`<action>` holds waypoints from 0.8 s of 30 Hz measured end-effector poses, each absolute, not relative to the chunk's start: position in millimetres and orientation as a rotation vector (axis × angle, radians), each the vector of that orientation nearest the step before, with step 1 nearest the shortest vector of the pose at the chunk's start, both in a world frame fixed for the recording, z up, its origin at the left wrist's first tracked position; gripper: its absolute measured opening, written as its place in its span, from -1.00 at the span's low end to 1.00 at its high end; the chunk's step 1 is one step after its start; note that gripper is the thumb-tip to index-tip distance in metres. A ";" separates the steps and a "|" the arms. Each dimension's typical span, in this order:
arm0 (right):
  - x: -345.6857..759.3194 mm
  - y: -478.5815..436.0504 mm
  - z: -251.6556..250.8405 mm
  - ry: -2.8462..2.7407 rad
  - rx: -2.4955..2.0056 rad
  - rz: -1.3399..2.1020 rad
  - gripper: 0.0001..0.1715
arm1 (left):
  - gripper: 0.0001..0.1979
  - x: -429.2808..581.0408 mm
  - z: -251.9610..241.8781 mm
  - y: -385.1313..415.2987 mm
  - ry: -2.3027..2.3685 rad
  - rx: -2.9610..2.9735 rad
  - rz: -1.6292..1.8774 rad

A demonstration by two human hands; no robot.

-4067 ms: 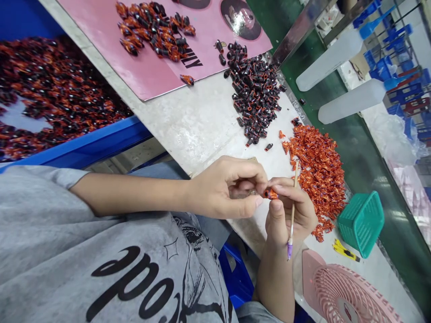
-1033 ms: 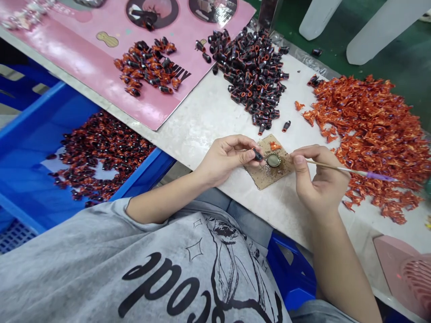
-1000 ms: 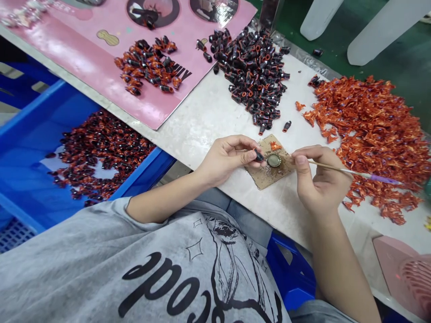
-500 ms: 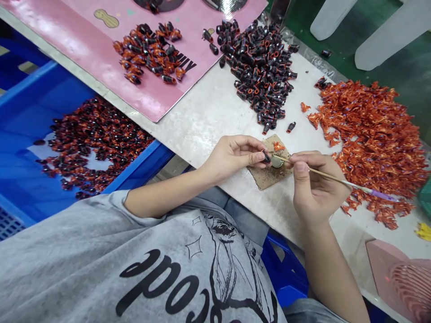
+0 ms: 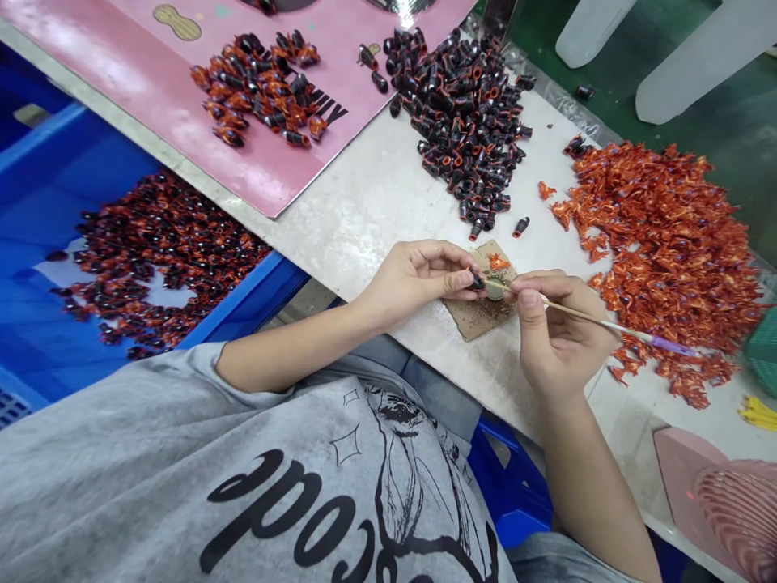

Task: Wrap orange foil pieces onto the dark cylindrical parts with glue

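Pinched between the thumb and fingers of my left hand (image 5: 418, 279) is a small black piece (image 5: 477, 282), partly hidden by the fingertips. My right hand (image 5: 558, 328) is closed around a thin brush (image 5: 583, 314) with a purple end; its tip points at the black piece and seems to touch it. Beneath both hands lies a brown cardboard square (image 5: 477, 317), speckled with dark bits. A small round metal cap (image 5: 495, 288) rests on the cardboard, with one orange piece (image 5: 498, 261) beside it.
Black pieces with orange rims (image 5: 464, 113) are heaped ahead, and orange pieces (image 5: 673, 259) to the right. Joined black-and-orange pieces (image 5: 261, 89) lie on a pink sheet (image 5: 261, 182). A blue bin (image 5: 36, 202) at left holds many more. A pink fan-like object (image 5: 734, 502) stands front right.
The view has shifted slightly. My right hand has moved a little to the left with the brush, bringing its tip closer to the black piece in my left hand.
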State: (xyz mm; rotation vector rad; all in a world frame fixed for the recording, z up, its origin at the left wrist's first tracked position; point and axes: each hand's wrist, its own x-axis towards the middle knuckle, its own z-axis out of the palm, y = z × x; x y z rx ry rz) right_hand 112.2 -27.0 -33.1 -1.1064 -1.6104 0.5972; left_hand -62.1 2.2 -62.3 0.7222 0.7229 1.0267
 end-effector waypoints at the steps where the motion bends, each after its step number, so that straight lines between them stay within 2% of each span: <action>1: 112.2 -27.0 -33.5 -1.611 -1.094 0.603 -0.89 | -0.58 -62.0 -62.0 2.4 0.714 0.712 1.027; 24: 113.7 -28.8 -27.0 -1.583 -1.085 0.604 -0.89 | -0.62 -62.3 -62.8 0.3 0.698 0.781 1.041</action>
